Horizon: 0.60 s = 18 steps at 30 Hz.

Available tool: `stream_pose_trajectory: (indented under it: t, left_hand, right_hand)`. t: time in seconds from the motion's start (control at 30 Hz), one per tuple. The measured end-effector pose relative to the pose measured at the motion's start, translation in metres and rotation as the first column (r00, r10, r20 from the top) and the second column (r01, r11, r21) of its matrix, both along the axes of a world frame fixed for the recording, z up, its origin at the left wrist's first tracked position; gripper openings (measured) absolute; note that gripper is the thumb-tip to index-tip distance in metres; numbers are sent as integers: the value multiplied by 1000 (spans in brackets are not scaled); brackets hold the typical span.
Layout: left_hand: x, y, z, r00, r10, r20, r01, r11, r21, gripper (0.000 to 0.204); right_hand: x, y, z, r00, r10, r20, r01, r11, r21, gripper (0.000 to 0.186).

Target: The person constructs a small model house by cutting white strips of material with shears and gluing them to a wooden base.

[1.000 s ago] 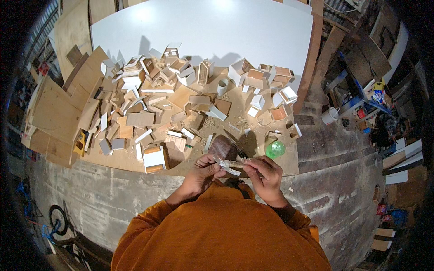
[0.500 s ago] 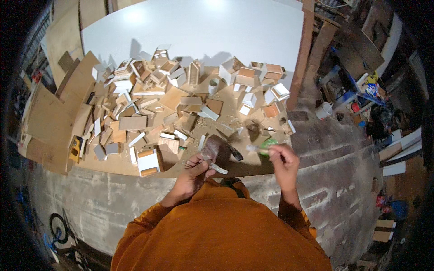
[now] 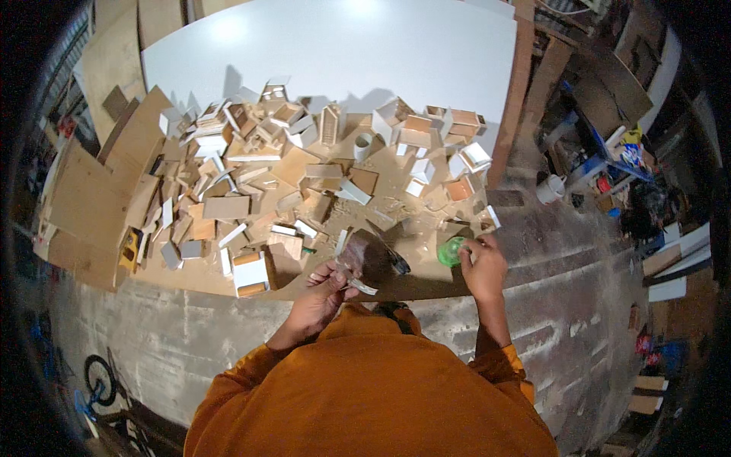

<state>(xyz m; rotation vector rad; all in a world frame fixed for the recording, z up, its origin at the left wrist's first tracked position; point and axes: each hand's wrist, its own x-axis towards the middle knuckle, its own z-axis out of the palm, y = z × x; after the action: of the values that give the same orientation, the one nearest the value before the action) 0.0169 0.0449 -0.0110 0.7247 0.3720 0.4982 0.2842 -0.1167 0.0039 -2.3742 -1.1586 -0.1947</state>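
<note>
My left hand point(image 3: 324, 293) holds a small thin white-edged strip of board point(image 3: 362, 286) close to my chest, above the lower edge of a brown board point(image 3: 426, 286) on the floor. My right hand point(image 3: 483, 263) has reached out to the right and rests on a small green round container point(image 3: 452, 250) at the board's right end; its fingers curl over the container's side. Between the hands lies a dark brown flat piece point(image 3: 373, 255) with a dark tool beside it. My orange sleeves fill the lower part of the view.
A heap of several small wooden and white box-like pieces point(image 3: 289, 175) covers the board. A big white sheet point(image 3: 335, 53) lies behind it. Cardboard sheets point(image 3: 84, 206) lie at the left. A white mug point(image 3: 550, 189) and clutter stand at the right on the concrete floor.
My right hand left the strip that both hands held and moved right to the green container. My left hand kept the strip near my chest.
</note>
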Motion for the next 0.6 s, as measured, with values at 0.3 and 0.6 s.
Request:
stream_pose_trajectory:
  t: [0.3,0.6]
  left_hand:
    - [-10,-7,16,918,264,-296,-49,816,576,14]
    - [-41,3,37,881,394,-264,-123,727,676,14]
  right_hand:
    - [-65,54,59,764,549,-339,-422,823,381,10]
    - [-130,101,64,562,782,-268,-668,621,411,15]
